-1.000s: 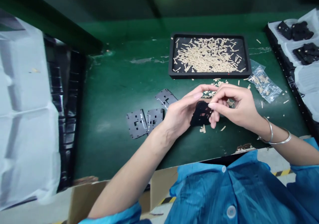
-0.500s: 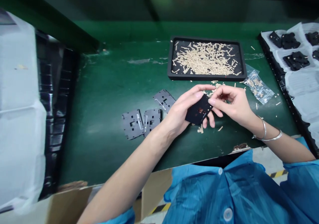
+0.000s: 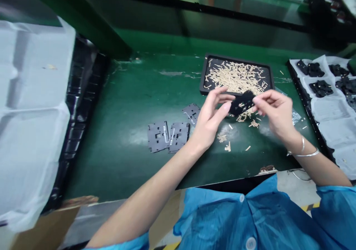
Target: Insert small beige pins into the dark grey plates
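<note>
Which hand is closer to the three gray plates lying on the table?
Left. The left hand sits just right of the gray plates, nearly touching; the right hand is farther right, holding the black piece.

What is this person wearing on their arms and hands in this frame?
Both hands are bare, with no gloves. The left hand has nothing at the wrist; the right hand has two thin silver bangles at the wrist. Blue smock sleeves end near the elbows, leaving the forearms uncovered.
</note>
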`<action>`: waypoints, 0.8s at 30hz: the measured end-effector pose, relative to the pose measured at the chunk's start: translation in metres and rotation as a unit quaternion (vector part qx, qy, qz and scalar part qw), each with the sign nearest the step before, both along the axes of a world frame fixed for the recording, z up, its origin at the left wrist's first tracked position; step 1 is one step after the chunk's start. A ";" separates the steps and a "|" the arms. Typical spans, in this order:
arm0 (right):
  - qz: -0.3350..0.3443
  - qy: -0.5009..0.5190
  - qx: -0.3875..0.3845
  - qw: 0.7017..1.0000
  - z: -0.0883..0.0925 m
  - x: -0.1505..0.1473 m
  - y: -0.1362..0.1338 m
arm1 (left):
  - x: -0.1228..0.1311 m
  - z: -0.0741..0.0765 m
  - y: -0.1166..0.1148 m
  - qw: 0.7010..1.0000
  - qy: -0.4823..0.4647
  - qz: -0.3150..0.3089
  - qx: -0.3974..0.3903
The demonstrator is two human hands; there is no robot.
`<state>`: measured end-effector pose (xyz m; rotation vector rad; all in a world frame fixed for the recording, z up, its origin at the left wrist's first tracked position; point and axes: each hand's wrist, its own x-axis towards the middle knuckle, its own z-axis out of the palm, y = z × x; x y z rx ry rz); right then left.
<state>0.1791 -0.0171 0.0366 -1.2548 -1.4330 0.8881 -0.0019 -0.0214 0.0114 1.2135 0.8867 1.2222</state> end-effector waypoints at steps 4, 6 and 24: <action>-0.116 -0.157 0.147 0.970 0.014 0.022 0.064 | -0.004 -0.003 0.007 0.997 0.010 0.069 0.028; -0.180 -0.273 0.199 0.924 0.015 0.033 0.100 | -0.005 -0.005 0.010 0.998 0.004 0.062 0.007; 0.158 -0.372 0.080 0.911 0.006 0.011 -0.005 | -0.003 -0.004 0.013 0.996 0.006 0.091 -0.002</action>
